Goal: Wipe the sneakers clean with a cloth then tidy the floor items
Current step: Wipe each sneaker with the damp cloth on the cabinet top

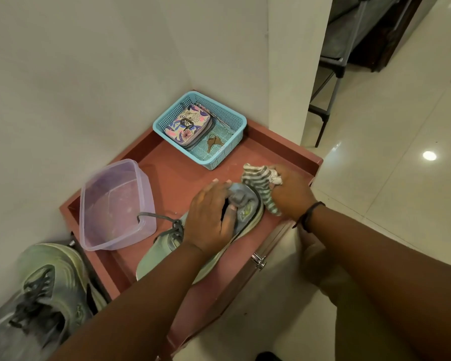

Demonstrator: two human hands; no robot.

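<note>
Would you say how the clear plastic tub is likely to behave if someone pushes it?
The clear plastic tub looks thin-walled, so probably light. Its broad flat base suggests sliding rather than tipping. A shoelace draped over its rim might drag.

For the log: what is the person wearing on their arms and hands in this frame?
Both forearms are bare, with no sleeves in view and no gloves. The right wrist carries a thin dark band with a small reddish tag at its lower edge. The left hand and right hand show no rings that can be made out. Fingernails look short and pale.
</note>
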